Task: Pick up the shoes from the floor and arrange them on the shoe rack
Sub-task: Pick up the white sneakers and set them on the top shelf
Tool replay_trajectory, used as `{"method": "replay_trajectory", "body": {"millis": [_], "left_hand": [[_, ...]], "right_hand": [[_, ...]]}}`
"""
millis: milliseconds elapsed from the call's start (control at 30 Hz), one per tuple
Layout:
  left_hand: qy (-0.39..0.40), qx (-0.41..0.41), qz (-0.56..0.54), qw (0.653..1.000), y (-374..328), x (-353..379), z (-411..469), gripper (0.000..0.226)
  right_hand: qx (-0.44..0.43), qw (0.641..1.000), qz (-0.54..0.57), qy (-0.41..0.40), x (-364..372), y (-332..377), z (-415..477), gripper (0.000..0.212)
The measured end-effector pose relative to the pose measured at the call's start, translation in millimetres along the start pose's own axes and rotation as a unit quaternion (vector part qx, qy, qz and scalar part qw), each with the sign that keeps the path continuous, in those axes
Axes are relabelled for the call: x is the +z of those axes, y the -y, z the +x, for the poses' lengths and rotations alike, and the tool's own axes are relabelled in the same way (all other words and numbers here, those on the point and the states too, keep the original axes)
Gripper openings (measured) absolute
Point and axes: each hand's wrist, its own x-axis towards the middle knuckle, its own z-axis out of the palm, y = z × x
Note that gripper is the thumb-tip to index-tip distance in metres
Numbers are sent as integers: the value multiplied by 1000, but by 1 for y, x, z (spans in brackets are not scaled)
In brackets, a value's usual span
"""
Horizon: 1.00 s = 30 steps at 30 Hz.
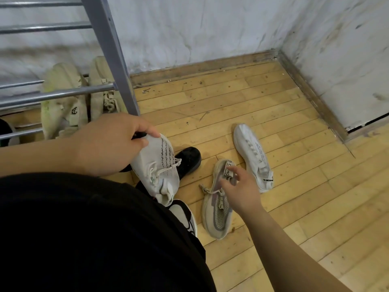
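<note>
The white knit shoe (156, 169) hangs off the floor in the left hand (107, 142), whose fingers are closed on its toe end so that the heel and tongue droop downward; its white laces sit loose across the upper, and rows of small black marks run along the side. Beneath and behind it lies a black shoe (189, 160) on the floor, partly hidden by the white one.

The right hand (240, 190) reaches down over the grey shoe (216, 205), fingers spread and holding nothing, with the fingertips at or just above its printed pull tab (contact cannot be told). That shoe lies on the wooden floor (284, 207) with its toe toward the viewer and a toggle lace across the top. Just beside it, further right, a white slip-on (252, 157) rests on the floor, its toe pointing toward the wall (189, 28), apart from the grey one.

Near the person's body, a white-and-black shoe (185, 216) peeks out from under the black clothing (84, 239).

At left stands the rack (109, 45), a grey metal frame with horizontal bars. Two pale yellowish shoes (65, 100) already sit on a lower tier, toes toward the wall, side by side.

The floor meets stained white walls at a scuffed wooden skirting (200, 68) in the corner.
</note>
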Motion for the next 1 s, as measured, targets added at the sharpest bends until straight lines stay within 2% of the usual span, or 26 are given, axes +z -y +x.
{"method": "replay_trajectory", "body": {"millis": [100,200,300,433,533,633,833,900,1000], "left_hand": [[12,2,0,1000,-9,-17,-16,30],[-22,1,-32,999,-17,-45,-42,29],[-100,-2,-119,988,-12,-80,-80,35],[-196,-3,-150,969,3,-126,-160,28],[-271,-33,-155,950,30,-162,-228,29],[-316,-64,-179,930,69,-189,-294,29],[-287,-178,-198,920,158,-211,-412,24],[-286,-211,-218,909,191,-207,-446,22],[-284,-249,-241,894,236,-189,-487,25]], "right_hand": [[-55,987,104,107,-5,47,-17,23],[-153,951,172,207,-18,106,-31,21],[-249,917,178,256,-31,172,-48,23],[-349,876,40,330,-36,274,-90,27],[-414,825,-64,378,-26,348,-134,31],[-484,775,-149,379,4,407,-189,37],[-580,682,-241,375,112,471,-295,39],[-597,667,-238,378,154,480,-320,42],[-600,666,-223,384,215,487,-346,42]]}}
